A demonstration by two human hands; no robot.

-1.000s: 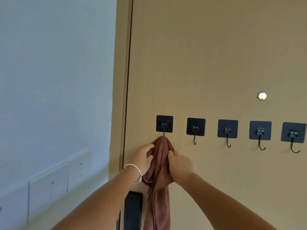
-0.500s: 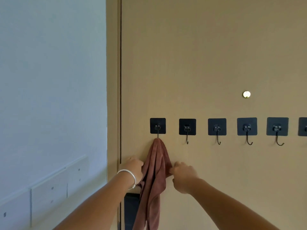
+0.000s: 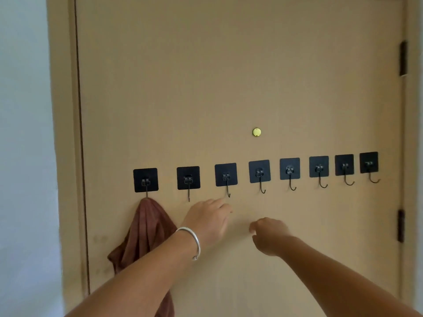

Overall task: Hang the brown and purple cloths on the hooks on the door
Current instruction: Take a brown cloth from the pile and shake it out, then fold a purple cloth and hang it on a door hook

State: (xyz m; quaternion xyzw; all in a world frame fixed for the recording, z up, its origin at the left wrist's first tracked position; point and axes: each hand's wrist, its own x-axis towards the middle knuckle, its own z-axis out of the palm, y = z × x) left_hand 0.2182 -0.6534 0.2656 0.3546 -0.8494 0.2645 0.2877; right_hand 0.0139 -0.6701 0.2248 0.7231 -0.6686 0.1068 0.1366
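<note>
The brown cloth [image 3: 146, 229] hangs bunched from the leftmost hook [image 3: 145, 180] on the tan door [image 3: 229, 76]. Several more black square hooks run to the right, the second hook [image 3: 188, 178] and the third hook [image 3: 226, 175] among them, all bare. My left hand [image 3: 209, 219], with a silver bangle at the wrist, is in the air just below the third hook, fingers loose, holding nothing. My right hand [image 3: 269, 233] hovers lower and to the right, fingers loosely curled and empty. No purple cloth is in view.
A small brass peephole [image 3: 256, 132] sits above the hook row. Two dark hinges [image 3: 402, 58] are on the door's right edge. The door frame [image 3: 64, 133] and a pale wall [image 3: 23, 133] lie to the left.
Both hands have let go of the brown cloth and moved right, away from it. The cloth now hangs alone on the first hook. The view has swung right, showing the whole hook row.
</note>
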